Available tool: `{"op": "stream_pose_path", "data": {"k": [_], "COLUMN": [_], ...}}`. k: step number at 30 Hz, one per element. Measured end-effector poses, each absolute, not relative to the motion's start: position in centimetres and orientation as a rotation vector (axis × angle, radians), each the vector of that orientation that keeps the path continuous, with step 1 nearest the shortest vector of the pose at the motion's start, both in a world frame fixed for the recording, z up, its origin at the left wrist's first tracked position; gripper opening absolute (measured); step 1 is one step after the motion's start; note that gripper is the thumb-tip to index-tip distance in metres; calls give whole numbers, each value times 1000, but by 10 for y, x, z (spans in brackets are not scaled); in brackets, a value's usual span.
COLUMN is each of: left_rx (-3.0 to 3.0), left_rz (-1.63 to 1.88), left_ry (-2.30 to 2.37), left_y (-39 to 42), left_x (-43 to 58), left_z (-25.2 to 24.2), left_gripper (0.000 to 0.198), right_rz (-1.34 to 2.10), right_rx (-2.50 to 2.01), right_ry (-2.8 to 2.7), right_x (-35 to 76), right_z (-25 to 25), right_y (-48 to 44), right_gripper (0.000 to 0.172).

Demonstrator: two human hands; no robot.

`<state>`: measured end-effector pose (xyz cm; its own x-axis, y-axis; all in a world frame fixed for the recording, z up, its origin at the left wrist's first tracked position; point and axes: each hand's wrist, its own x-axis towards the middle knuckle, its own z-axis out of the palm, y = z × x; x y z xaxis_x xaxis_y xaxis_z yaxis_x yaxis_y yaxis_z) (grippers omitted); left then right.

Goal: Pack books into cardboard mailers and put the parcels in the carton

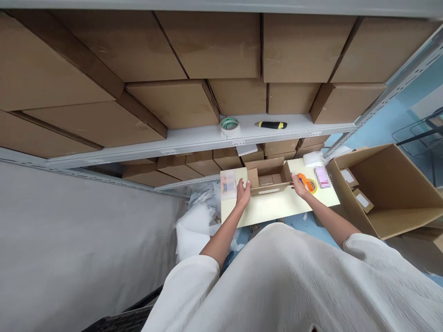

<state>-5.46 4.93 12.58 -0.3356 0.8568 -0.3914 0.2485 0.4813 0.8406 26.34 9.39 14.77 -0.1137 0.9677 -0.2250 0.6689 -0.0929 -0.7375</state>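
A small open cardboard box point(267, 179) sits on a pale yellow tabletop point(277, 207). My left hand point(243, 192) rests at the box's left side flap with its fingers spread. My right hand point(298, 183) lies against the box's right end, fingers partly curled on the edge. Just right of it lies an orange tape dispenser point(306, 182) and a pink packet point(322, 177). A clear plastic case point(228, 184) sits at the table's left end.
Steel shelving holds many stacked cartons, with a tape roll point(230, 124) and a yellow-black utility knife point(272, 125) on the shelf. A large open carton point(391, 193) stands at right. White foam wrapping point(195, 226) is piled on the floor at left.
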Motion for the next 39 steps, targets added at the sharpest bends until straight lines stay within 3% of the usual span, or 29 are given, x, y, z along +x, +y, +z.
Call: {"op": "stream_pose_path", "data": {"k": [7, 12, 16, 19, 24, 26, 30, 35, 39], "left_rx": [1371, 1721, 1832, 1896, 2050, 2066, 2009, 1820, 1721], "left_rz": [964, 757, 501, 449, 314, 333, 479, 342, 299], "left_ry": [1792, 1465, 1388, 1391, 1433, 1459, 1570, 1804, 1749], "left_y": [81, 101, 98, 83, 56, 49, 42, 44, 49], "left_x": [-55, -33, -30, -41, -59, -63, -70, -83, -88], "left_z": [152, 171, 169, 162, 161, 162, 160, 147, 133], "left_gripper": [46, 53, 54, 52, 56, 55, 60, 96, 107], "right_rz": [808, 800, 801, 808, 858, 848, 860, 907, 842], "right_rx": [-1645, -1269, -1372, -1486, -1562, -1552, -1515, -1649, -1750], "right_ry": [-1811, -2307, -2493, -2566, -2723, -2753, -2762, -2776, -2876], "right_x": [251, 220, 221, 235, 247, 244, 231, 218, 207], "right_z": [186, 198, 183, 173, 167, 165, 160, 155, 152], "right_y": [122, 144, 147, 144, 142, 145, 157, 174, 182], "right_gripper": [64, 50, 49, 60, 110, 121, 131, 140, 144]}}
